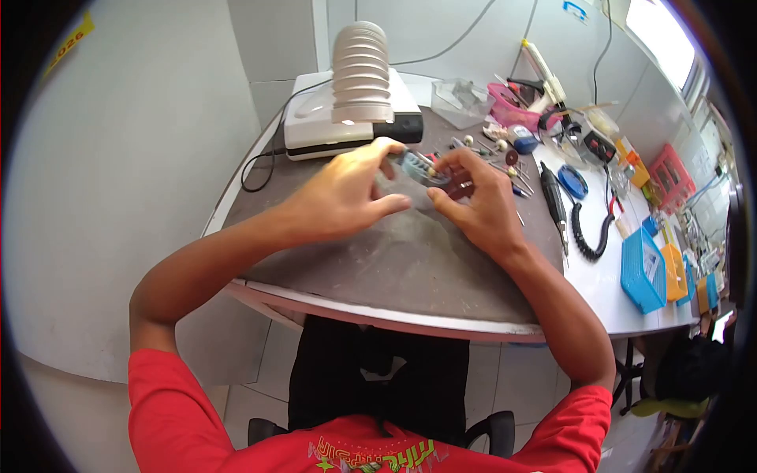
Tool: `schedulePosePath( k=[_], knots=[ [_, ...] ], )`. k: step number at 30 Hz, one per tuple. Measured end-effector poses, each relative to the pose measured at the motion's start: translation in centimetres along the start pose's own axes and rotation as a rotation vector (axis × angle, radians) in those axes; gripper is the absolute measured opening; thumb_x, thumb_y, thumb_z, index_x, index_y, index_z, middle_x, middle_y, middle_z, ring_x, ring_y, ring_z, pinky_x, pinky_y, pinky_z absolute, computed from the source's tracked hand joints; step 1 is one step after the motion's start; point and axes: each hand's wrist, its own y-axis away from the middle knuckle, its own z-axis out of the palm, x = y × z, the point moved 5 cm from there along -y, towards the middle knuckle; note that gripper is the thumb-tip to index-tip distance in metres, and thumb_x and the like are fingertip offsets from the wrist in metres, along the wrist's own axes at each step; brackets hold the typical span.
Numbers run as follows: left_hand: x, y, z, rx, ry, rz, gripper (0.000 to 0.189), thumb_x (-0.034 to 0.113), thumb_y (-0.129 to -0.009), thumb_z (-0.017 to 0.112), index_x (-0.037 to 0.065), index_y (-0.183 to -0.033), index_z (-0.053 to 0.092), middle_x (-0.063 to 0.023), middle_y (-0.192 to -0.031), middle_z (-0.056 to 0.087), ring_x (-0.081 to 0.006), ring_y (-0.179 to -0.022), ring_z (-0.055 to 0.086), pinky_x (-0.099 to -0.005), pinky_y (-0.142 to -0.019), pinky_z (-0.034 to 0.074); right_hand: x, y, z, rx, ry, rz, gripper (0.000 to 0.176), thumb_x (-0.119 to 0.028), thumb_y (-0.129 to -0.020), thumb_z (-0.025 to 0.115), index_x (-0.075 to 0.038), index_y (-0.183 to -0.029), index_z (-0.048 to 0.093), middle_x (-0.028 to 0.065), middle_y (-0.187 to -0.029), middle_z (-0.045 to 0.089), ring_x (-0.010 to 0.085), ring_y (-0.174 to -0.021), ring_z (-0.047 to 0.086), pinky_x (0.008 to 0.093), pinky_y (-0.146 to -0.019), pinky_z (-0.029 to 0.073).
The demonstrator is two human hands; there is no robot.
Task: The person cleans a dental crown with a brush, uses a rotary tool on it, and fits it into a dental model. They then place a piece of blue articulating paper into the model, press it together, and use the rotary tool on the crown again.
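Over the middle of the mat, my left hand has its thumb stretched out, apart from its curved fingers. Its fingertips reach the left edge of a small see-through container with bluish, ridged contents, too blurred to name. From the other side, my right hand bends its fingers over the right edge of this container, thumb below. Partly hidden behind the right fingers, something dark red shows. Close to that hand lie several small rotary tool bits and a dark brown disc.
A white machine with a ribbed white hood stands at the back. On the right are a black handpiece with a coiled cord, a blue ring-shaped item, a blue basket and a pink basket with tools.
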Motion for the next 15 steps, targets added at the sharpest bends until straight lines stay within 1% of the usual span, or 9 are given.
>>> schedulePosePath(
  k=[2, 4, 5, 6, 8, 9, 11, 12, 15],
  knots=[
    [2.7, 2.9, -1.9, 0.083, -0.418, 0.083, 0.054, 0.011, -0.081, 0.072, 0.006, -0.130, 0.050, -0.0102, -0.109, 0.060, -0.0170, -0.085, 0.060, -0.0292, -0.072, 0.052, -0.2, 0.1, 0.0, -0.016, 0.052, -0.036, 0.027, -0.011, -0.076, 0.072, 0.000, -0.098, 0.059, 0.0123, -0.089, 0.067, 0.0214, -0.076, 0.067, 0.0316, -0.069, 0.053],
    [4.6, 6.2, -4.2, 0.202, -0.456, 0.046, 0.043, 0.013, -0.082, 0.070, 0.008, -0.123, 0.057, -0.0118, -0.118, 0.060, -0.0166, -0.085, 0.060, -0.0276, -0.071, 0.050, -0.4, 0.3, 0.3, -0.045, 0.115, -0.118, 0.027, -0.013, -0.076, 0.070, -0.001, -0.097, 0.059, 0.0148, -0.088, 0.066, 0.0271, -0.079, 0.066, 0.0368, -0.073, 0.051],
    [7.1, 8.3, -5.8, 0.430, -0.329, -0.004, 0.035, 0.008, -0.079, 0.073, 0.002, -0.111, 0.060, -0.0120, -0.115, 0.061, -0.0144, -0.085, 0.061, -0.0285, -0.067, 0.049, -0.1, 0.4, 0.2, -0.031, 0.101, -0.098, 0.027, -0.013, -0.076, 0.070, -0.001, -0.097, 0.059, 0.0148, -0.088, 0.066, 0.0271, -0.079, 0.066, 0.0368, -0.073, 0.051],
    [8.5, 11.0, -7.1, 0.658, -0.331, 0.228, 0.029, 0.012, -0.084, 0.068, 0.003, -0.110, 0.059, -0.0104, -0.121, 0.060, -0.0157, -0.090, 0.061, -0.0265, -0.065, 0.049, 0.0, 0.4, 0.5, -0.056, 0.156, -0.130, 0.027, -0.014, -0.076, 0.070, -0.002, -0.098, 0.059, 0.0148, -0.087, 0.066, 0.0280, -0.079, 0.065, 0.0380, -0.072, 0.051],
    [9.8, 18.3, -8.5, 1.427, -0.174, 0.434, 0.042, 0.039, -0.098, 0.041, 0.007, -0.122, 0.054, -0.0221, -0.132, 0.050, -0.0363, -0.111, 0.052, -0.0363, -0.079, 0.052, 0.0, 0.5, 0.9, -0.101, 0.214, -0.163, 0.026, -0.016, -0.077, 0.070, -0.003, -0.098, 0.060, 0.0151, -0.085, 0.066, 0.0303, -0.079, 0.065, 0.0400, -0.071, 0.050],
    [11.9, 19.2, -8.2, 1.420, -0.186, 0.423, 0.042, 0.039, -0.098, 0.041, 0.007, -0.122, 0.054, -0.0221, -0.132, 0.050, -0.0363, -0.111, 0.052, -0.0363, -0.079, 0.052, 0.0, 0.5, 1.1, -0.108, 0.199, -0.160, 0.026, -0.016, -0.077, 0.070, -0.003, -0.098, 0.060, 0.0151, -0.085, 0.066, 0.0303, -0.079, 0.065, 0.0400, -0.071, 0.050],
    [18.5, 22.9, -4.9, 1.318, 0.015, 1.455, 0.058, 0.044, -0.092, 0.050, 0.004, -0.133, 0.040, -0.0240, -0.137, 0.037, -0.0337, -0.117, 0.047, -0.0402, -0.091, 0.047, 0.2, 0.3, 1.2, -0.082, 0.209, -0.168, 0.026, -0.017, -0.077, 0.070, -0.003, -0.098, 0.060, 0.0149, -0.083, 0.066, 0.0299, -0.079, 0.065, 0.0394, -0.072, 0.050],
    [19.9, 24.1, -3.3, 0.959, 0.347, 1.533, 0.085, 0.024, -0.089, 0.067, 0.023, -0.153, 0.010, -0.0163, -0.157, 0.012, -0.0361, -0.145, 0.017, -0.0531, -0.117, 0.025, 0.5, 0.2, 1.3, -0.057, 0.199, -0.182, 0.027, -0.017, -0.077, 0.070, -0.003, -0.098, 0.061, 0.0146, -0.083, 0.066, 0.0296, -0.078, 0.064, 0.0390, -0.072, 0.050],
    [21.5, 25.6, -0.7, 0.879, 0.670, 1.725, 0.089, 0.014, -0.085, 0.070, 0.010, -0.152, 0.011, -0.0167, -0.155, 0.014, -0.0343, -0.144, 0.020, -0.0507, -0.117, 0.025, 0.1, 0.5, 1.0, -0.045, 0.257, -0.188, 0.027, -0.015, -0.078, 0.072, -0.002, -0.100, 0.062, 0.0118, -0.093, 0.068, 0.0216, -0.082, 0.066, 0.0325, -0.072, 0.053]
  ],
)
